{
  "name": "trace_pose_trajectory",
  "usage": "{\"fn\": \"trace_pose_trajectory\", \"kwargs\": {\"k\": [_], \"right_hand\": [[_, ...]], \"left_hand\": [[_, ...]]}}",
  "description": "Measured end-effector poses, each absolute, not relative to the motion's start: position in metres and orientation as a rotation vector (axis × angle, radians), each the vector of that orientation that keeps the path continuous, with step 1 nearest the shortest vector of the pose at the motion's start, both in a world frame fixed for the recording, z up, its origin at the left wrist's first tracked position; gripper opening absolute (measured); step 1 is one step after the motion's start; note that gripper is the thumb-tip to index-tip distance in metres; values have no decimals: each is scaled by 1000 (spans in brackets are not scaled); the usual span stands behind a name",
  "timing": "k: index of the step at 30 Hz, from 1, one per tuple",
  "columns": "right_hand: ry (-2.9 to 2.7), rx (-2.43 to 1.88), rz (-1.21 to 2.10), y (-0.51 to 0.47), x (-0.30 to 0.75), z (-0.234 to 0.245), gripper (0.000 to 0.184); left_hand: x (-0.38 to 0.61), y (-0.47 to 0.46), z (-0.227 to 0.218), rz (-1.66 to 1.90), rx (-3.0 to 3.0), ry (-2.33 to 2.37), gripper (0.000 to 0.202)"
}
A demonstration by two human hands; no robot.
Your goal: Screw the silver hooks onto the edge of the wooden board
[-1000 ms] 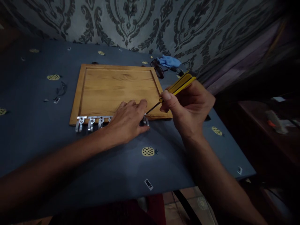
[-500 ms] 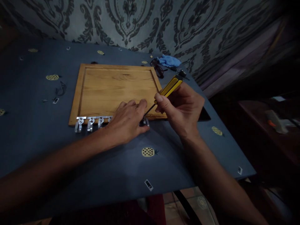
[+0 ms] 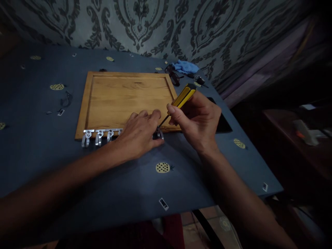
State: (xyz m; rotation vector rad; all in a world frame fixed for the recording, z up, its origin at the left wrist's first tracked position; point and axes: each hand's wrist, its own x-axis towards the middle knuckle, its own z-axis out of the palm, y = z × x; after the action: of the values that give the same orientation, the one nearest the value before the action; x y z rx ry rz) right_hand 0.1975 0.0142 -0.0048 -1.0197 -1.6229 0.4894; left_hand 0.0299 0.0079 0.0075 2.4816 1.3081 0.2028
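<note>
A framed wooden board point(image 3: 127, 98) lies flat on the table. Along its near edge runs a metal hook rail point(image 3: 103, 132), its silver hooks hanging over the side. My left hand point(image 3: 140, 133) grips the rail's right part against the board, fingers on top and thumb by the last hook; it hides the middle hooks. In my right hand point(image 3: 199, 121) is a yellow and black screwdriver point(image 3: 184, 96), pinched by the handle and tilted. Its shaft slants down to the rail just beside my left fingers. The exact tip is hard to see.
The blue patterned tablecloth point(image 3: 124, 193) covers the table. Sunglasses point(image 3: 174, 76), a blue cloth point(image 3: 185, 66) and keys point(image 3: 199, 80) lie behind the board. A dark flat object point(image 3: 224, 121) rests to the right. Small screws point(image 3: 48, 112) and a clear plastic piece point(image 3: 66, 99) lie left.
The screwdriver's handle and my right hand have shifted slightly left, with the handle turned a little. My left hand stays on the rail. The whole view has moved very slightly.
</note>
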Motion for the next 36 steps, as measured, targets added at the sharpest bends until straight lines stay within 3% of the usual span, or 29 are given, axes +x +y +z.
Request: {"fn": "trace_pose_trajectory", "kwargs": {"k": [36], "right_hand": [[-1639, -1060, 443, 14, 199, -4, 26]], "left_hand": [[6, 16, 20, 126, 2417, 1140, 63]]}}
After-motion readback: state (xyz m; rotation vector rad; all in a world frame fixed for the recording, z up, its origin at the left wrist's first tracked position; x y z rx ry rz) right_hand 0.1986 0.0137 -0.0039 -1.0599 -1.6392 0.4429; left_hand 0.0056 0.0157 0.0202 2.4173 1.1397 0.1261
